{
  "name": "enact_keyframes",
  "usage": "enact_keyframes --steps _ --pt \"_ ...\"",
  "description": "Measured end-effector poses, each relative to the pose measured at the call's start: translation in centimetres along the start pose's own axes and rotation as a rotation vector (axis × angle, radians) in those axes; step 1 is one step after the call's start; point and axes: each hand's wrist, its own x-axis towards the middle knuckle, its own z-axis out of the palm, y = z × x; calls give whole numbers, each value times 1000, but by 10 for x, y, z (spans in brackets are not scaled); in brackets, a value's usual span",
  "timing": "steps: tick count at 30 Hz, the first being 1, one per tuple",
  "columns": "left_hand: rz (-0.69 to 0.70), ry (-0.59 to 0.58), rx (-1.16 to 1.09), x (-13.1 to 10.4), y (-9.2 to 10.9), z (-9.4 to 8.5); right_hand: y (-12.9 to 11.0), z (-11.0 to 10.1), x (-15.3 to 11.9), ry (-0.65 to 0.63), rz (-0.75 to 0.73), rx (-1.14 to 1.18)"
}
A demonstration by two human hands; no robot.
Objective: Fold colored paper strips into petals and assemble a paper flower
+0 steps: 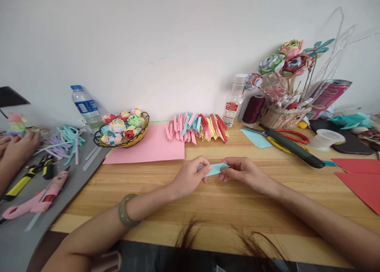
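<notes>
A small folded piece of light blue paper [216, 169] is held between both hands above the wooden table [166, 212]. My left hand [191, 175] pinches its left end, thumb on top. My right hand [239, 171] grips the right end between thumb and fingers. Just beyond the hands stands a row of folded paper strips [196, 128] in pink, blue, red and yellow. Pink paper sheets [142, 155] lie to the left of that row, partly beneath a basket [145, 131] of paper flowers [117, 125].
At right lie a utility knife [293, 147], red-handled scissors [292, 135], a white spool [325, 139] and red paper [360, 185]. Bottles [234, 101] and a flower basket [285, 115] line the wall. Far left, another person's hand [25, 145] works near a pink glue gun [41, 198] and pliers [26, 179].
</notes>
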Motion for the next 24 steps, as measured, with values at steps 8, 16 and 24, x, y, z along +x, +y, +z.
enact_keyframes --steps 8,16,24 --pt "-18 -7 -53 -1 -1 2 -5 1 1 70 7 2" --pt "-85 -133 -247 3 -1 2 -5 3 1 50 -4 41" --pt "-123 -254 -385 5 0 2 -6 4 -1 -22 21 116"
